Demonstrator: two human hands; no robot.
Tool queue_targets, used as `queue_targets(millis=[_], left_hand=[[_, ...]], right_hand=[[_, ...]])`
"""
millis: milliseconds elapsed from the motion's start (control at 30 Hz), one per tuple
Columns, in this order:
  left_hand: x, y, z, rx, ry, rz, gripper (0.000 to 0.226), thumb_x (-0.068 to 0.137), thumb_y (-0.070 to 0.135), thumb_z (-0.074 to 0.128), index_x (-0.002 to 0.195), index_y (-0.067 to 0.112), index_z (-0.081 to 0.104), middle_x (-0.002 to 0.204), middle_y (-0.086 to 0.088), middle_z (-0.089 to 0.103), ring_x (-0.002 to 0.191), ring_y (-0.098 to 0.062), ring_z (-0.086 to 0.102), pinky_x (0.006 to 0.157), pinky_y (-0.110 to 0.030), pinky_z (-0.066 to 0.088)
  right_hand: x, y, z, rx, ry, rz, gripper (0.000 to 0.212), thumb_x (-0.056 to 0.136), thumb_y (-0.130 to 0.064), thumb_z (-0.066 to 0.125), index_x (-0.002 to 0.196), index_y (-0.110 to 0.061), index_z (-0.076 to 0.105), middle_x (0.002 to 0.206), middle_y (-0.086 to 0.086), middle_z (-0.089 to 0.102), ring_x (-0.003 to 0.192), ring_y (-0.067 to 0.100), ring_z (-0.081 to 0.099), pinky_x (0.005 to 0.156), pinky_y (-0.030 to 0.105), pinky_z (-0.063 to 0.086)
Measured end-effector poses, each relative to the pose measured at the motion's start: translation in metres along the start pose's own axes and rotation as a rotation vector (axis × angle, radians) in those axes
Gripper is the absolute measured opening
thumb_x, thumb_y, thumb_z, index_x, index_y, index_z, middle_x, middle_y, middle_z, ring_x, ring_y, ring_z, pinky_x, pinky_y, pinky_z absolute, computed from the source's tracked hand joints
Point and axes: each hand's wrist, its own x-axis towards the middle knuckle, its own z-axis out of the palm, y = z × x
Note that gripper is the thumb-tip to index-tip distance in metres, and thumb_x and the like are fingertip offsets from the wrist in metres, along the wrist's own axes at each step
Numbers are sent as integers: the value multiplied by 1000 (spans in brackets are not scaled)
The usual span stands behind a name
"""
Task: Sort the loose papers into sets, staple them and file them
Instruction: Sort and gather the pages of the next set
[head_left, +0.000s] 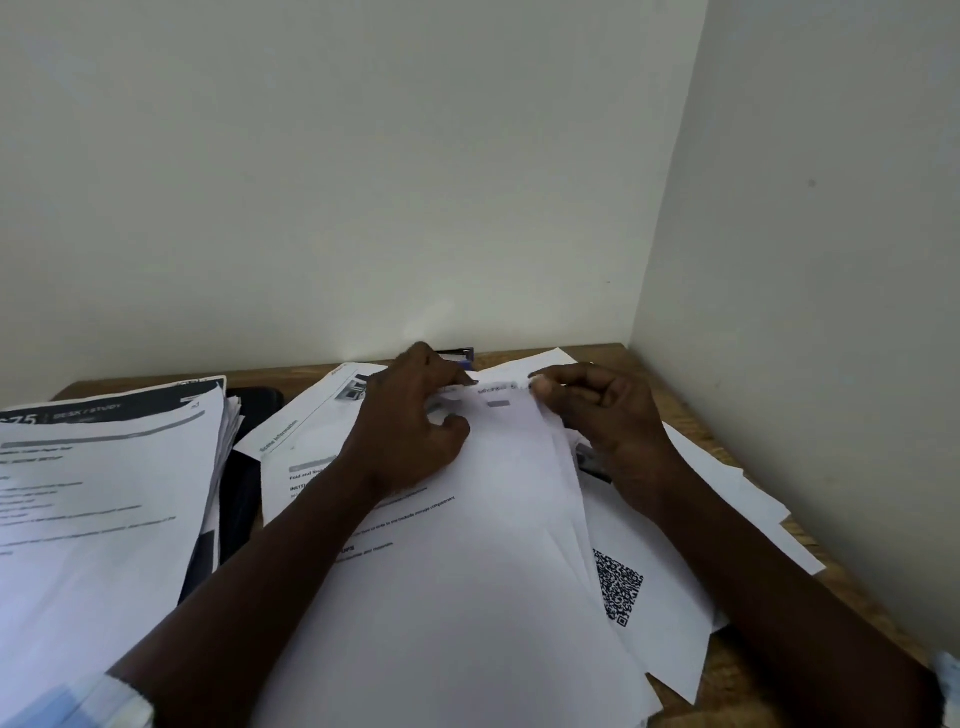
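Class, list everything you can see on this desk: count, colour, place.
paper stack: one, white with dark header, table's left
loose sheets: many, white, centre, overlapping
QR-code sheet: one, white, black code, right, under other sheets
black object: one, between stack and sheets, partly covered
stapler, likely: one, blue-black, far edge
table: one, brown wood
left hand: fingers grip sheets' top edge
right hand: fingers pinch same edge

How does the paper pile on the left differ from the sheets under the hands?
The left pile is a thick stack; the middle sheets are fanned out. The left pile lies untouched; the left hand and right hand hold the middle sheets at their far edge. The left pile's top page has a dark header band; the middle sheets' top page looks mostly blank. Both are white paper on the wooden desk.
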Motion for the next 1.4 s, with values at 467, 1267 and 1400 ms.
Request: queue_targets(millis=[467,1267,1400], left_hand=[[0,-19,0,-159,76,-219,31,65,9,54,61,40,59,74,10,71,76,-11,67,66,-30,49],[-2,-18,1,-118,-33,-104,48,65,5,50,97,32,74,103,14,72,104,-17,67,94,-38,51],[-3,-22,3,-199,-28,-102,15,67,8,59,70,21,65,86,-3,69,84,-25,67,76,-49,53]], right_hand=[[9,30,-10,-876,112,-38,26,81,-54,81,82,-31,67,86,-17,64,81,-3,56,67,20,39],[-5,1,-3,94,-45,108,36,89,-14,77,123,-23,72,95,8,79,78,10,67,67,20,51],[2,-2,-3,96,-25,162,25,97,-31,66,115,-15,74,101,6,79,86,15,71,74,26,55]])
